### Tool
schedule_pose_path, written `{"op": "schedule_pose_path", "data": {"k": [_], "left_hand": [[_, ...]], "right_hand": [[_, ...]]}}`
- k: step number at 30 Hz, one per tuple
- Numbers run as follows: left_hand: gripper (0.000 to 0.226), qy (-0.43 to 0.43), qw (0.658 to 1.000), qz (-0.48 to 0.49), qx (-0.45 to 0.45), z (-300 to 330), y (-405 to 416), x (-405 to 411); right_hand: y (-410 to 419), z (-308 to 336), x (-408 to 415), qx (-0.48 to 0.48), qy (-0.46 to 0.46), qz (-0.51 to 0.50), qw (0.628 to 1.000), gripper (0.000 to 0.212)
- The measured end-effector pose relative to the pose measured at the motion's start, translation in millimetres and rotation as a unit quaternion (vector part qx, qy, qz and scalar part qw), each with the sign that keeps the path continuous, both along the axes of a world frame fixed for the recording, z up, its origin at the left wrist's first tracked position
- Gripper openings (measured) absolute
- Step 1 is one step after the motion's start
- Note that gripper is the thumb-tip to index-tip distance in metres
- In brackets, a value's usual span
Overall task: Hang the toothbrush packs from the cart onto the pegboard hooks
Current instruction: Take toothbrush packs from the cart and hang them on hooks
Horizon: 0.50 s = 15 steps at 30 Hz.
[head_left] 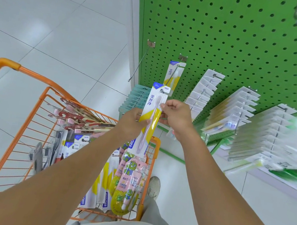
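Green pegboard (255, 42): I see it fill the upper right, with metal hooks standing out along its lower part.
Orange cart (23, 122): wire basket at the lower left, its far right corner just under my hands.
Packs in the cart (99, 181): many toothbrush packs lie in a pile; yellow-and-white ones along the right side, a pink pack with a green cartoon figure (129, 180) against the right wall, red and dark ones toward the far left corner.
White packs on hooks (233, 109): three full rows hang along the lower edge of the pegboard, to the right of my hands.
Teal packs (136, 98): one row on a lower hook, behind the pack I hold.
Held toothbrush pack (152, 113): yellow, white and blue card with a pale purple brush, upright and slightly tilted, between both my hands, in front of the pegboard and above the cart's far right corner. Its top hole is at the tip of a hook; I cannot tell if the hook already passes through.
Hung pack (174, 73): one same yellow pack sits on that hook, close to the pegboard.
Bare hook (139, 65): a long one, left of it, near the pegboard's left edge.
Left hand (132, 119): I grip the pack's left edge at the middle, fingers curled behind it.
Right hand (177, 115): thumb and fingertips pinch the pack's right edge near the brush head.
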<state>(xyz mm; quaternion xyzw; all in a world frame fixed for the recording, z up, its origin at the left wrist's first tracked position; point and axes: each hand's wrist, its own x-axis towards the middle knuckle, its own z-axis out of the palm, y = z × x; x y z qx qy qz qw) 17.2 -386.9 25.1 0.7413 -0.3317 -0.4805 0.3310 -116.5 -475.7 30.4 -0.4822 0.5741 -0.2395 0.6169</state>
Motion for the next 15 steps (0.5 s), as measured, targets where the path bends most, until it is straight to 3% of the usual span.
{"op": "schedule_pose_path", "data": {"k": [7, 11, 15], "left_hand": [[0.038, -0.023, 0.999, 0.043, -0.004, 6.3, 9.0, 16.1], [0.032, -0.018, 0.998, 0.067, -0.004, 7.1, 18.6, 20.6], [0.030, -0.007, 0.998, 0.065, 0.004, 4.5, 29.0, 21.5]], "right_hand": [[-38.8, -12.2, 22.7, -0.045, 0.119, -0.053, 0.990, 0.025], [-63.5, -5.7, 33.5, -0.083, 0.211, -0.044, 0.973, 0.008], [-86.3, -2.1, 46.6, -0.040, 0.240, -0.081, 0.967, 0.008]]}}
